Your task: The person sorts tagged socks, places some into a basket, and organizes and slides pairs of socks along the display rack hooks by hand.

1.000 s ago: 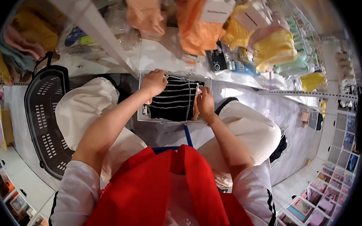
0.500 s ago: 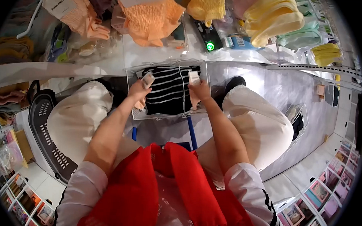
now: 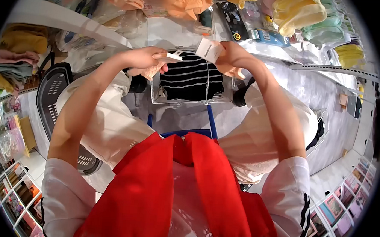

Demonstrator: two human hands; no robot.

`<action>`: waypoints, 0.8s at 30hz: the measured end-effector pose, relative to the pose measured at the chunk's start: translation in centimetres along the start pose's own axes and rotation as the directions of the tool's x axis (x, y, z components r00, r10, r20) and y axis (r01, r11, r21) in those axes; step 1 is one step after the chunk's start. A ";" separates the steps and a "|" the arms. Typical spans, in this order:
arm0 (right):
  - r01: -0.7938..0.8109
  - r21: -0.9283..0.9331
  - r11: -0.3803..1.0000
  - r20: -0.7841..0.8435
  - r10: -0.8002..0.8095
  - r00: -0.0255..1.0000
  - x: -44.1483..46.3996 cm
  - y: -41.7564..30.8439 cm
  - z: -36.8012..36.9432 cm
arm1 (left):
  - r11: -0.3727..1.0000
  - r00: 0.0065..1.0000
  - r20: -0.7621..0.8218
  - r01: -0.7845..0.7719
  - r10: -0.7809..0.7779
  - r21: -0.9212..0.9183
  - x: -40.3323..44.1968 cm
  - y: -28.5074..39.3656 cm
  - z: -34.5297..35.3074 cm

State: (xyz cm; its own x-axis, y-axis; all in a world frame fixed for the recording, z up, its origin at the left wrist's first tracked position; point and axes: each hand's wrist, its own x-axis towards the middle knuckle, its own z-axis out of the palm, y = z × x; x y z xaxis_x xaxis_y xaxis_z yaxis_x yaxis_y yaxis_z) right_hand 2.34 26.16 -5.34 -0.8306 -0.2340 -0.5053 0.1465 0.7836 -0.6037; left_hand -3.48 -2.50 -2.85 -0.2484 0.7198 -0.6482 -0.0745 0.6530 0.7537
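Observation:
My left hand (image 3: 146, 58) is closed on a pair of peach socks (image 3: 149, 72) with a white card at the top. Another pair of peach socks (image 3: 231, 71) with a white header card (image 3: 209, 50) is gripped in my right hand (image 3: 235, 54). Both hands are raised above the far part of a white wire basket (image 3: 191, 103). In the basket lies folded black cloth with white stripes (image 3: 191, 79). Peach socks (image 3: 187, 2) hang on display just beyond my hands.
Yellow socks (image 3: 298, 14) and mint socks (image 3: 325, 29) hang at the upper right. A black device (image 3: 233, 20) and a blue packet (image 3: 271, 38) lie on the shelf. A grey plastic basket (image 3: 53, 94) stands by my left leg. A blue frame (image 3: 212, 122) is beneath me.
Both hands have lifted from inside the wire basket, moving forward and up towards the hanging socks, each still holding its carded pair. The view has shifted slightly.

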 end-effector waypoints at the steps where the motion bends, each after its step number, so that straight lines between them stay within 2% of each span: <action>1: 0.019 0.046 0.999 0.004 -0.019 1.000 -1.0 -1.6 -0.9 | 0.997 0.999 -0.010 -0.036 0.037 0.064 -0.9 0.8 0.2; 3: 0.053 0.135 0.989 0.018 -0.056 0.998 -4.1 -5.1 -2.3 | 0.954 0.985 -0.147 -0.130 0.092 -0.271 -2.8 2.2 1.3; 4: 0.110 0.305 0.946 0.010 -0.119 0.993 -5.3 -6.3 -2.9 | 0.883 0.970 -0.221 -0.192 0.103 -0.428 -3.6 2.7 2.0; 5: 0.161 0.463 0.872 -0.005 -0.179 0.984 -6.3 -7.1 -3.2 | 0.832 0.952 -0.279 -0.256 0.128 -0.492 -3.8 3.4 2.6; 7: 0.285 0.618 0.733 -0.172 -0.227 0.959 -7.0 -7.6 -2.8 | 0.703 0.904 -0.395 -0.389 0.165 -0.596 -3.7 5.1 3.8; 8: 0.313 0.669 0.675 -0.200 -0.242 0.949 -7.0 -8.1 -2.6 | 0.754 0.862 -0.486 -0.415 0.146 -0.509 -3.6 6.0 4.5; 9: 0.338 0.716 0.611 -0.226 -0.256 0.940 -6.8 -8.9 -2.4 | 0.711 0.822 -0.537 -0.492 0.190 -0.502 -3.2 6.2 5.0; 10: 0.345 0.766 0.543 -0.246 -0.247 0.937 -6.9 -10.0 -2.3 | 0.717 0.837 -0.515 -0.474 0.186 -0.512 -3.5 6.9 5.3; 11: 0.315 0.739 0.595 -0.233 -0.212 0.949 -6.5 -10.3 -2.0 | 0.722 0.852 -0.493 -0.451 0.174 -0.524 -3.9 7.5 5.4; 12: 0.286 0.688 0.667 -0.201 -0.204 0.958 -6.4 -11.0 -2.0 | 0.660 0.892 -0.418 -0.421 0.174 -0.623 -4.0 7.4 5.4; 13: 0.257 0.633 0.730 -0.172 -0.190 0.966 -6.2 -11.5 -2.0 | 0.687 0.803 -0.551 -0.533 0.226 -0.495 -3.6 7.5 5.8; 15: 0.285 0.621 0.730 -0.218 -0.188 0.958 -5.3 -11.2 -1.6 | 0.692 0.697 -0.677 -0.609 0.235 -0.387 -3.0 7.6 5.9; 18: 0.251 0.652 0.715 -0.233 -0.127 0.964 -4.3 -10.4 -1.0 | 0.775 0.767 -0.640 -0.388 -0.029 -0.500 -3.8 8.6 4.9; 21: 0.235 0.474 0.849 -0.239 -0.132 0.962 -3.8 -9.7 -0.6 | 0.750 0.655 -0.751 -0.538 0.084 -0.385 -2.5 6.3 3.7; 22: 0.172 0.480 0.860 -0.201 -0.083 0.976 -3.8 -9.6 -0.8 | 0.617 0.667 -0.736 -0.630 0.118 -0.472 -2.5 6.2 3.2; 24: 0.107 0.639 0.762 -0.151 -0.013 0.989 -3.5 -9.4 -0.8 | 0.553 0.653 -0.748 -0.669 0.118 -0.497 -3.0 6.0 2.2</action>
State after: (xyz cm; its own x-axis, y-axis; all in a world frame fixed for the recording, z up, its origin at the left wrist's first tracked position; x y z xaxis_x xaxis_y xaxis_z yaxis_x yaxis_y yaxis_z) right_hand 3.50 20.04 2.61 -0.9038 -0.1548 -0.3989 0.3659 0.2038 -0.9081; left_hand -1.08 -0.25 3.39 -0.8935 0.3708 -0.2534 -0.3548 -0.2369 0.9044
